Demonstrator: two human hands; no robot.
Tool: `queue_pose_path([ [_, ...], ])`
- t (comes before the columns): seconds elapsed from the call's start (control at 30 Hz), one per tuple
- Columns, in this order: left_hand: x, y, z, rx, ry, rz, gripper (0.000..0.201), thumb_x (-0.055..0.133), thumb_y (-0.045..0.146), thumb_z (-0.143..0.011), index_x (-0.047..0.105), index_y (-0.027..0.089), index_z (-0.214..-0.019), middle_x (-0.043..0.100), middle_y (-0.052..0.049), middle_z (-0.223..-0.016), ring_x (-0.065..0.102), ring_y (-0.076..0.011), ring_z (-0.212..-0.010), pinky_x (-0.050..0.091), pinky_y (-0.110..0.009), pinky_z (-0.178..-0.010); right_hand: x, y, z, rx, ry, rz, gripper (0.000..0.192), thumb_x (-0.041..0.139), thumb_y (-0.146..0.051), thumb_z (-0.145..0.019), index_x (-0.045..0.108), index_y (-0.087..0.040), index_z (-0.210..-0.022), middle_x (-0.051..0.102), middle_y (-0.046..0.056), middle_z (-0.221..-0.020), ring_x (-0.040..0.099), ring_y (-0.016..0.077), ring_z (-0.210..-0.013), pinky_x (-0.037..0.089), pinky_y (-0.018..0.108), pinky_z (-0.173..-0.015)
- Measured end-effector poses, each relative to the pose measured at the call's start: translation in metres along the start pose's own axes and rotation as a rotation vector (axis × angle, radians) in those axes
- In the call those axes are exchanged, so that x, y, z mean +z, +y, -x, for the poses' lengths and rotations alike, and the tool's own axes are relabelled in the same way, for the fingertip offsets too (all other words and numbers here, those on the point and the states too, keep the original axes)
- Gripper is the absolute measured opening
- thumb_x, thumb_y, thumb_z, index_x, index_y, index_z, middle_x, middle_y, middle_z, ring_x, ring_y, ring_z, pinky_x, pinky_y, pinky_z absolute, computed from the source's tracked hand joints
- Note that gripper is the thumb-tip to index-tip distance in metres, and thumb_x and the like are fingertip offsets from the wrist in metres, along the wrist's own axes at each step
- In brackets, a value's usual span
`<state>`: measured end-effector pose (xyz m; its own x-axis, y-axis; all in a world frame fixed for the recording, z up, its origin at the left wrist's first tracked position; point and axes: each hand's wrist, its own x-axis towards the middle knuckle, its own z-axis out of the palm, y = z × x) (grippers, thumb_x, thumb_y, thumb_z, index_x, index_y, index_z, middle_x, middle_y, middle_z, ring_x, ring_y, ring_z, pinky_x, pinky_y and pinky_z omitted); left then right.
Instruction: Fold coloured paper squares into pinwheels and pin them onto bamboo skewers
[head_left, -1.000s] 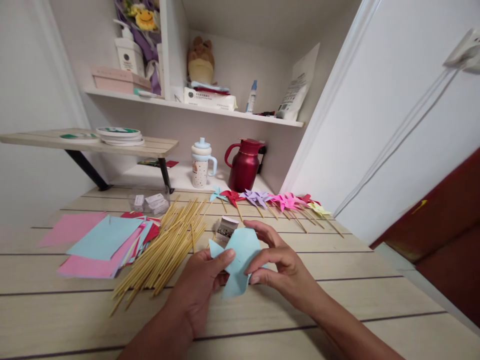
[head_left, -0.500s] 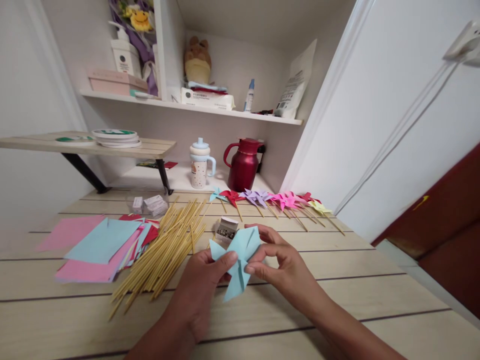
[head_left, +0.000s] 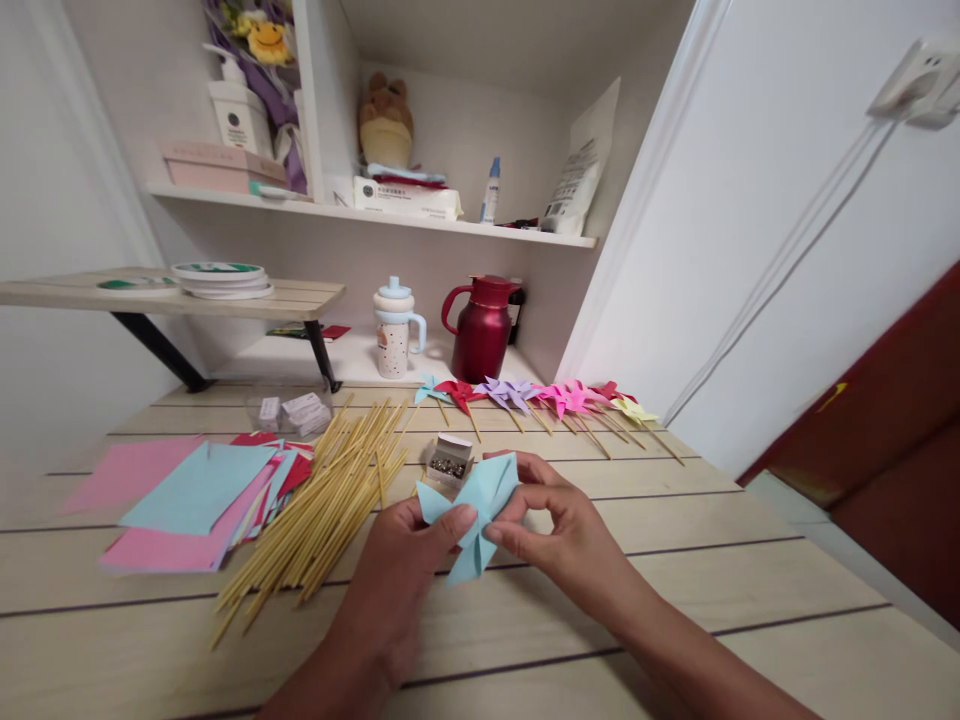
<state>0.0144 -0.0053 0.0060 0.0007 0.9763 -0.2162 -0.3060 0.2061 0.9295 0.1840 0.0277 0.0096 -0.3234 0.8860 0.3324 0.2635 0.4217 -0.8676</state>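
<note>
A light blue paper pinwheel (head_left: pixel 480 505) is held between both hands above the table, its blades folded in toward the middle. My left hand (head_left: pixel 420 545) grips its left side, thumb on top and the other fingers underneath. With thumb and index finger, my right hand (head_left: pixel 551 510) pinches the pinwheel close to its centre; whether a pin is between those fingertips cannot be seen. Just beyond the pinwheel stands a small open box (head_left: pixel 450 460) of metal pins. A heap of thin wooden sticks (head_left: pixel 322 510) lies to the left of my left hand.
Coloured paper sheets (head_left: pixel 187 490) lie at the left, with small white boxes (head_left: pixel 300 412) behind them. Finished pinwheels on sticks (head_left: pixel 510 393) line the table's back. Beyond stand a cup (head_left: pixel 394 335) and a red jug (head_left: pixel 482 330). A raised wooden shelf (head_left: pixel 300 298) overhangs the back left.
The pinwheel's lower blade has tilted and appears shorter. Both hands keep their hold on the paper, and the view has shifted slightly.
</note>
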Motion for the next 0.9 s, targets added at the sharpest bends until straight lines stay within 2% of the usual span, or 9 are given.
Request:
queue_pose_path([
  [0.23, 0.0001, -0.0002, 0.0011, 0.012, 0.026, -0.077, 0.022, 0.080, 0.037, -0.065, 0.077, 0.018, -0.076, 0.074, -0.004, -0.072, 0.061, -0.0193, -0.068, 0.043, -0.028, -0.068, 0.0003, -0.0041, 0.0001, 0.009, -0.021, -0.005, 0.021, 0.077, -0.032, -0.073, 0.067, -0.021, -0.058, 0.061, 0.006, -0.118, 0.057, 0.0261, -0.114, 0.042, 0.041, -0.100],
  [0.47, -0.0006, -0.0009, 0.0019, 0.025, -0.010, -0.034, 0.021, 0.078, 0.038, -0.069, 0.077, 0.020, -0.079, 0.074, -0.003, -0.075, 0.061, -0.0187, -0.072, 0.043, -0.027, -0.071, 0.0006, 0.0021, 0.0011, 0.097, 0.019, -0.024, 0.023, 0.077, -0.033, -0.071, 0.064, -0.020, -0.058, 0.059, 0.007, -0.116, 0.051, 0.0298, -0.120, 0.041, 0.042, -0.098],
  [0.73, -0.0001, -0.0023, 0.0013, 0.042, -0.013, -0.040, 0.021, 0.078, 0.038, -0.068, 0.078, 0.020, -0.080, 0.075, -0.003, -0.078, 0.062, -0.0190, -0.075, 0.044, -0.027, -0.072, -0.0001, -0.0012, 0.0020, 0.102, 0.001, -0.056, 0.023, 0.077, -0.035, -0.072, 0.065, -0.020, -0.058, 0.058, 0.007, -0.118, 0.051, 0.0279, -0.120, 0.037, 0.042, -0.102],
  [0.9, -0.0005, -0.0034, 0.0008, 0.051, -0.015, -0.051, 0.023, 0.078, 0.040, -0.069, 0.078, 0.020, -0.080, 0.075, -0.003, -0.078, 0.063, -0.0197, -0.078, 0.045, -0.027, -0.074, -0.0001, -0.0018, 0.0022, 0.120, 0.027, -0.063, 0.026, 0.078, -0.039, -0.070, 0.065, -0.020, -0.058, 0.060, 0.007, -0.114, 0.053, 0.0284, -0.116, 0.041, 0.040, -0.097],
])
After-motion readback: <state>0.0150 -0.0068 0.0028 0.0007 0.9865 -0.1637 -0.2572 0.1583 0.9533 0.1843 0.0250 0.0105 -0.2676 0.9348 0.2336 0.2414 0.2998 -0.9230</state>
